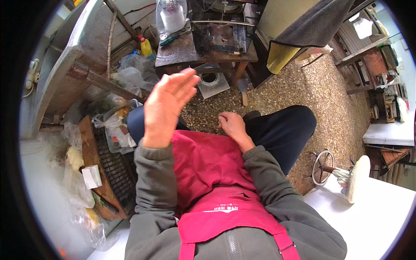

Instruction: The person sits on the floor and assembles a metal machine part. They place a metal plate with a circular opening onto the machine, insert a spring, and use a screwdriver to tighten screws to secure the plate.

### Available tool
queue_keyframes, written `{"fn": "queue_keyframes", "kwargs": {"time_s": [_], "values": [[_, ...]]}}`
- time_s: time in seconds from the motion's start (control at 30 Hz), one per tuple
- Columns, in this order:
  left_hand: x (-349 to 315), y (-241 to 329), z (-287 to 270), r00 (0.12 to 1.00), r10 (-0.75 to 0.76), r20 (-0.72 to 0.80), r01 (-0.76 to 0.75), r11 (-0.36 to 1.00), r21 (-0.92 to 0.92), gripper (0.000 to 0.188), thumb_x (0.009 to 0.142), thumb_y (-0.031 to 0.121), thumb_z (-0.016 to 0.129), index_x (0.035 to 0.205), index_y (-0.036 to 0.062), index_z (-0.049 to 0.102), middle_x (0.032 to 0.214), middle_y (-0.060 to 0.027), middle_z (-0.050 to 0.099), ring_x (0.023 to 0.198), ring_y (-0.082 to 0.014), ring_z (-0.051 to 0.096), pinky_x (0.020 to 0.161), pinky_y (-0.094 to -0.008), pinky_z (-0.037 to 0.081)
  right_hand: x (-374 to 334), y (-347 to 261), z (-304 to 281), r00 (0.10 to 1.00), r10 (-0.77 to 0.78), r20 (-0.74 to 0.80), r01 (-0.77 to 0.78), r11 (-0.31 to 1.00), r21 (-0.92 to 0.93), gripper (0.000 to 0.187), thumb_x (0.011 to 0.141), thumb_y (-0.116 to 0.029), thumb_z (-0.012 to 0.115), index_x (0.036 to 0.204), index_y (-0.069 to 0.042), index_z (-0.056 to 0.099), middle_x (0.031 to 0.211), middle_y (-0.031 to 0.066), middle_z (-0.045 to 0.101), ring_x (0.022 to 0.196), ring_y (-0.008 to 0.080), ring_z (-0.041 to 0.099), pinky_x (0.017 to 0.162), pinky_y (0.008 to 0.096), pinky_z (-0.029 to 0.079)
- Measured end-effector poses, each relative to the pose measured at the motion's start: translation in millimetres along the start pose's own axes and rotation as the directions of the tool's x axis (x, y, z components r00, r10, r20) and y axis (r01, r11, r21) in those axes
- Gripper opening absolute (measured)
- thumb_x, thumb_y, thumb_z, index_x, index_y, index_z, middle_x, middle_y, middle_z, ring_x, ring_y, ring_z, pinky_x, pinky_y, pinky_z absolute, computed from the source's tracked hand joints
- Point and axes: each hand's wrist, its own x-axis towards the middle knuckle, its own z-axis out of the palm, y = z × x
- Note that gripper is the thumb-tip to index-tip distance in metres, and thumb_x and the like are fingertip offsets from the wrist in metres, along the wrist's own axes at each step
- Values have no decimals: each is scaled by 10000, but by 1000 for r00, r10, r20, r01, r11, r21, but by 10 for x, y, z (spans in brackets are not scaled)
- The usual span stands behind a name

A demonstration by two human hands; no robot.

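My left hand (168,106) is raised in front of me, left of centre, its fingers stretched out and lying close together. It holds nothing and touches nothing that I can see. Below and to its right, my right hand (234,125) hovers over the lap of my red apron (212,160). Its fingers are curled in, and no object shows in them. Beyond both hands, a square metal plate with a round opening (211,83) lies on the floor under a small wooden table (173,54). A scraper with a wooden handle (244,92) lies to the right of that plate.
Plastic-wrapped cups (172,17) and a dark machine (223,37) stand on the table. A yellow spray bottle (146,47) is behind it at left. On my left sits a wooden-edged crate (96,160) among plastic bags. A handwheel (323,167) adjoins the white surface (377,203) at right.
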Motion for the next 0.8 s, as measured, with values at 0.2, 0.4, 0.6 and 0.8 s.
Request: {"fn": "queue_keyframes", "kwargs": {"time_s": [0.2,0.4,0.6,0.8], "values": [[312,75,-244,983,157,-93,-154,987,40,133,1058,132,555,1169,98,619,1327,-81,645,1242,-235,616,1039,-407,493,943,574,424,962,262,-79,-213,899,384,421,988,-126,609,1397,-28,617,949,201,759,735,292,710,700,398,542],[361,-214,-436,948,55,-313,-53,998,16,151,1009,94,597,1155,132,597,1211,-19,648,1106,-167,638,929,-350,498,1384,1539,582,741,618,264,-615,464,638,502,1067,-30,493,1564,-47,423,1060,195,743,688,265,685,586,409,524],[498,-190,-418,957,132,-260,-116,990,74,208,1011,84,616,1219,86,606,1200,-44,647,1057,-162,655,894,-308,512,1713,1339,684,780,550,297,-597,514,616,290,1044,-105,527,1310,-80,640,1043,128,754,889,266,757,778,381,616],[565,-10,-178,944,242,-226,-169,939,301,337,1007,67,613,1343,60,586,1300,-66,635,1124,-169,646,922,-299,494,1525,1,329,963,101,250,-233,776,586,375,995,-159,669,1354,-54,642,877,101,754,770,164,728,676,319,581]]}}
